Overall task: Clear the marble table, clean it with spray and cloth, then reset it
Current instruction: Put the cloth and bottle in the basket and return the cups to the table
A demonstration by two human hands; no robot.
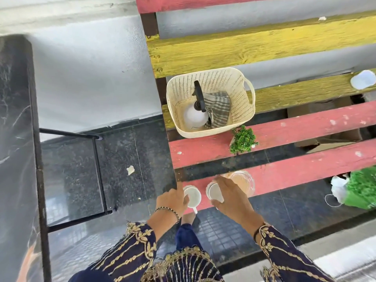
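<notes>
Painted wooden bench planks, red [305, 127] and yellow [244, 47]. Perforated plastic basket [241, 98], cream. Round spray bottle [193, 117], white, black trigger. Folded cloth [220, 110], grey-and-white check. Small plant sprig [243, 140], green. Left ceramic cup [194, 197] and right ceramic cup [216, 192], white. Marble table [14, 110], black, white veins. Embroidered sleeve [132, 251], navy, gold leaf pattern.

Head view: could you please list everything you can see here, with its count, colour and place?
bench: one, red and yellow slats, right half
basket: one, cream, on bench
spray bottle: one, white, in basket
cloth: one, grey striped, in basket
plant: one, green, on red slat before basket
left cup: one, white, nearest slat's left end
right cup: one, white, beside it
jar: one, clear, behind right cup
table: one, dark marble, left edge
bag: one, green and white, floor, right
left hand: holds left cup
right hand: holds right cup
</notes>
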